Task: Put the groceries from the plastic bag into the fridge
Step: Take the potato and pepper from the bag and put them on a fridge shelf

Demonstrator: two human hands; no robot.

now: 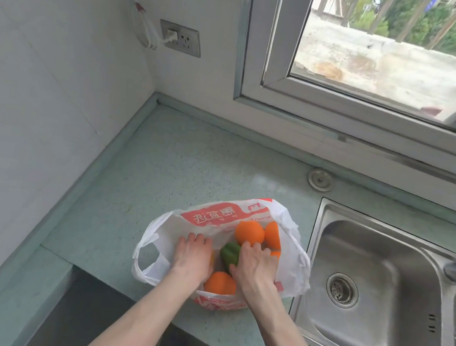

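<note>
Grip: right hand (256,265) is down inside the plastic bag (215,220), fingers curled over the green pepper (230,254) and touching the orange fruit (249,232) behind it; whether it actually clamps the pepper, cannot tell, fingertips are hidden. Left hand (193,255) lies flat with fingers straight on the bag's inner left wall, pressing it open, holding nothing. Bag sits open-mouthed on the counter (170,165), near its front edge, just beside the sink (373,291); more orange produce inside, one piece (220,282) near the wrists, another (273,235) at the far right. Step in hand looks like picking the first item out. To do it well: keep the left hand spreading the mouth so film doesn't snag, close the right hand round the pepper's body, not the stem, lift straight up clear of the oranges so they don't roll. Fridge not in view. Wall socket (180,37) and window (380,47) behind; nothing taken out yet, as far as shown.
</note>
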